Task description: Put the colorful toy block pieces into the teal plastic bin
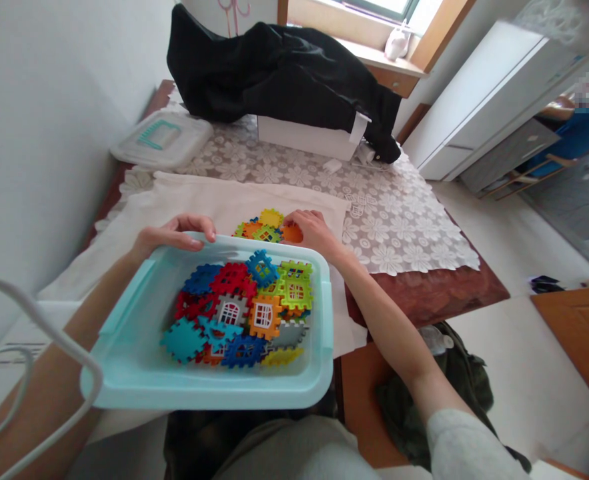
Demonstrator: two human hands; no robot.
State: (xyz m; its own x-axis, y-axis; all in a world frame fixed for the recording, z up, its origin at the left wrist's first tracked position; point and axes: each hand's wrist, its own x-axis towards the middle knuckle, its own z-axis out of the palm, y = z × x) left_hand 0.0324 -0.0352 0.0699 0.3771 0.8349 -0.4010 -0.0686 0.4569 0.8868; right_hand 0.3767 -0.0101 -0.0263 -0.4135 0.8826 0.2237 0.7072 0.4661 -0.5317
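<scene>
The left grip [174,235] is clenched over the rim of a pale blue tub [199,397] heaped with plastic tiles [234,310]. The right grip [313,233] lies relaxed, fingers touching an orange tile [293,233] among loose tiles [267,225] on a white cloth [254,200], just behind the tub.

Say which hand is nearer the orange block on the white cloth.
Right. The right hand touches the orange block at its right side; the left hand grips the rim of the pale blue tub, farther left.
</scene>
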